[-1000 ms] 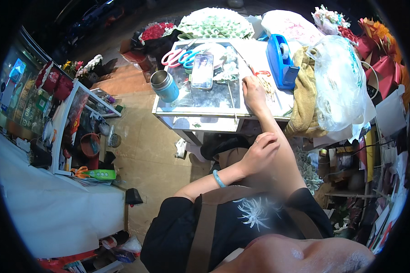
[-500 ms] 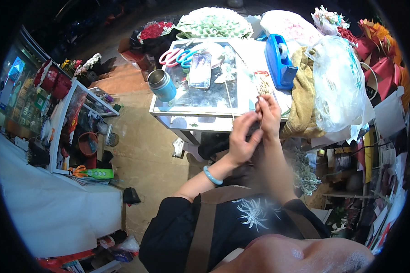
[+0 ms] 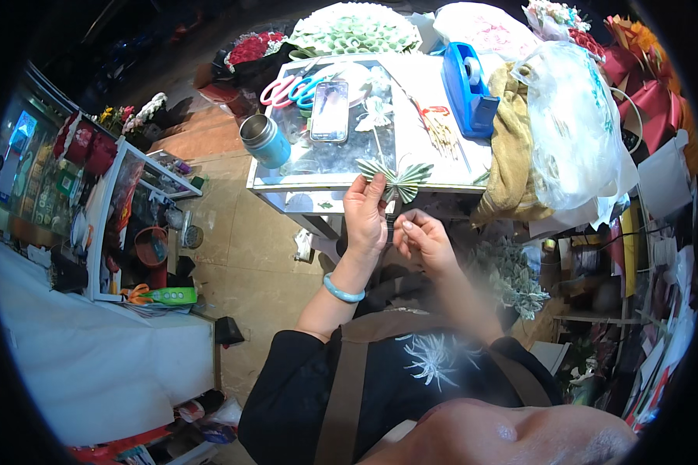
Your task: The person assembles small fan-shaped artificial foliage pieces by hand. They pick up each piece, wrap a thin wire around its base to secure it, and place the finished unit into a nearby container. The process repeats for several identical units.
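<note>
The open-topped flask (image 3: 265, 142) stands near the table's (image 3: 415, 74) near left corner; a wide swing of the left forearm could tip it, wetting the phone (image 3: 331, 112) to its right. The left hand (image 3: 365, 213) pinches the pleated green-and-white piece (image 3: 403, 181) between thumb and fingers, at the table's near edge. Squeezing too hard could crush its folds; pinching too lightly could let its 2 wings spring apart. The right hand (image 3: 425, 242) curls just below and to the right, fingertips close together (whether they grip something thin, I cannot tell). The thin sticks (image 3: 442, 133) lie farther right, where a careless sweep might scatter them.

As for room, on the left the tan floor (image 3: 240, 209) runs between the white rack (image 3: 105, 219) and the table, giving that elbow space. The near edge could catch knuckles moving far. On the right, the blue tape dispenser (image 3: 470, 97), brown cloth (image 3: 510, 116) and plastic bag (image 3: 574, 128) limit sideways reach.
</note>
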{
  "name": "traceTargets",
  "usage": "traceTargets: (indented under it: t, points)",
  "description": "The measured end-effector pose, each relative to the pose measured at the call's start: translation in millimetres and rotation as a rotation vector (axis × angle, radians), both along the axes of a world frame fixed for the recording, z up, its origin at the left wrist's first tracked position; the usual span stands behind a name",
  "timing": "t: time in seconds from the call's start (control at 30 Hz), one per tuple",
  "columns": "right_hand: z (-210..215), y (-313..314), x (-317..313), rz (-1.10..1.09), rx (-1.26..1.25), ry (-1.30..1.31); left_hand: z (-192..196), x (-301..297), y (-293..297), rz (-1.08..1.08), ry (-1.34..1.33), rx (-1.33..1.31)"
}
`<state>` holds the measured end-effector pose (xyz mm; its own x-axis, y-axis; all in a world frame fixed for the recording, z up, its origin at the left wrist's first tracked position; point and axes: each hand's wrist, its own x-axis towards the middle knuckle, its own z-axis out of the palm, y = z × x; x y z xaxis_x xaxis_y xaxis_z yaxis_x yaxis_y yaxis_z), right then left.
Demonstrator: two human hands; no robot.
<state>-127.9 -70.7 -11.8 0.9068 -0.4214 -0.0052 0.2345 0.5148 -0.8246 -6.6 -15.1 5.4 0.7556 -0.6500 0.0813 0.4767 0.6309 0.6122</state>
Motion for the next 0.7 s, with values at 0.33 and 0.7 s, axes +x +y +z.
traceTargets:
  t: [0.33, 0.7]
  points:
    - [24.0, -22.7, 12.9, -0.409, -0.364, -0.043, 1.3, -10.8, -2.7, 0.125, -0.107, 0.111]
    - [21.4, -22.4, 26.1, -0.465, -0.229, -0.076, 3.0, -24.3, -2.3, 0.086, -0.009, 0.191]
